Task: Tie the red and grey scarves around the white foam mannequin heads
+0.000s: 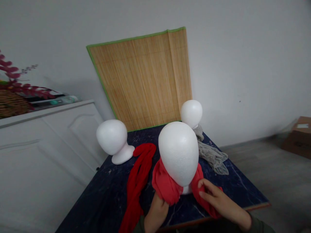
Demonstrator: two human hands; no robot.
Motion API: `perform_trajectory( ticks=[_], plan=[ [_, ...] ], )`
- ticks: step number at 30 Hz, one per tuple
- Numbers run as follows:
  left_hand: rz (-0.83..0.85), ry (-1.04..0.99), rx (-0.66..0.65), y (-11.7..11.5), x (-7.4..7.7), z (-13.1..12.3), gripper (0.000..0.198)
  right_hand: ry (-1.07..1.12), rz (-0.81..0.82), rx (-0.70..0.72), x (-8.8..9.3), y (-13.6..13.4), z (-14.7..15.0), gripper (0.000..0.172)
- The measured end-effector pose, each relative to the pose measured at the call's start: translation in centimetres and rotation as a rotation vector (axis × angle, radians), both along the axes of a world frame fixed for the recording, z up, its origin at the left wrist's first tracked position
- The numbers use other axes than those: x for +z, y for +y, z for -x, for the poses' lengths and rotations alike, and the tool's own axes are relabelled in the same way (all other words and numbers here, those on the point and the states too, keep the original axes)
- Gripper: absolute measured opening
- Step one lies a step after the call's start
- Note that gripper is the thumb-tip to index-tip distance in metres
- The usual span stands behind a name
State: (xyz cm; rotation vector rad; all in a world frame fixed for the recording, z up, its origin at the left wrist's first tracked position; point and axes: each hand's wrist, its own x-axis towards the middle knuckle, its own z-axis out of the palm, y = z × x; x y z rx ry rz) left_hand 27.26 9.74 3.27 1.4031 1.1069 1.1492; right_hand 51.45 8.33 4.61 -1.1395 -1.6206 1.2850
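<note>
A white foam head (178, 152) stands near the front of the dark blue marbled table. A coral-red scarf (166, 184) lies around its neck, one part on each side. My left hand (157, 210) is closed on the scarf's left part, its fingertips partly hidden under the cloth. On the right, my right hand (216, 197) pinches the scarf's other part between thumb and fingers. A bright red scarf (139, 178) lies lengthwise on the table, left of my left hand.
Another foam head (113, 137) stands at the left, and a third (191, 113) at the back right with a grey scarf (213, 157) trailing from it. A bamboo mat (145, 81) hangs behind. White cabinet (48, 155) at left, cardboard box (298, 137) at far right.
</note>
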Motion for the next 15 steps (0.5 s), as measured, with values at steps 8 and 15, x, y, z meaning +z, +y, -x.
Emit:
perform_trajectory(
  ticks=[8, 15],
  plan=[
    [0.452, -0.402, -0.241, 1.3, 1.7, -0.1, 0.046, -0.043, -0.020, 0.017, 0.6, -0.4, 0.6, 0.026],
    [0.221, -0.089, -0.263, 1.6, 1.7, 0.0, 0.046, 0.411, 0.325, 0.009, 0.3, -0.4, 2.6, 0.036]
  ],
)
